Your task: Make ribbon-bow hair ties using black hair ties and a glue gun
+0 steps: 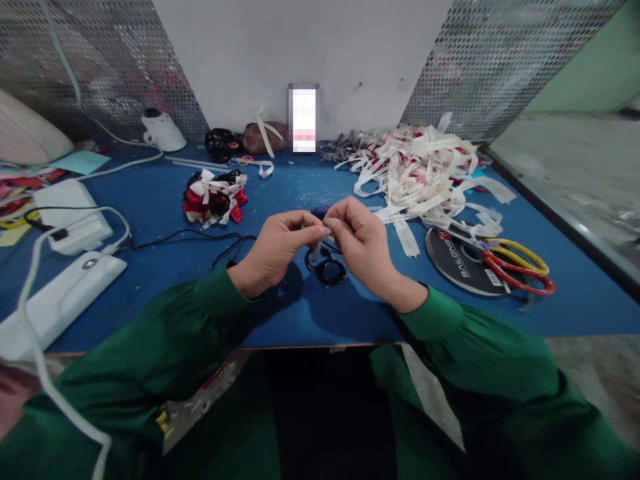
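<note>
My left hand (277,247) and my right hand (363,247) meet over the table, each closed in a pinch with fingertips almost touching. Below the left fingertips hangs a short pale ribbon (316,251), which the left fingers appear to grip. What lies between my right thumb and finger is too small to make out. Black hair ties (331,272) lie looped just under the hands. Behind the fingertips a dark blue object (319,212) shows in part, its kind unclear. A bunch of hair ties with red and white bows (215,198) sits left of the hands.
A pile of white ribbon pieces (420,170) covers the back right. Scissors with red and yellow handles (520,267) rest on a black ribbon spool (455,267). A bright phone (304,120) leans on the back panel. White power strips (65,300) and cables lie left.
</note>
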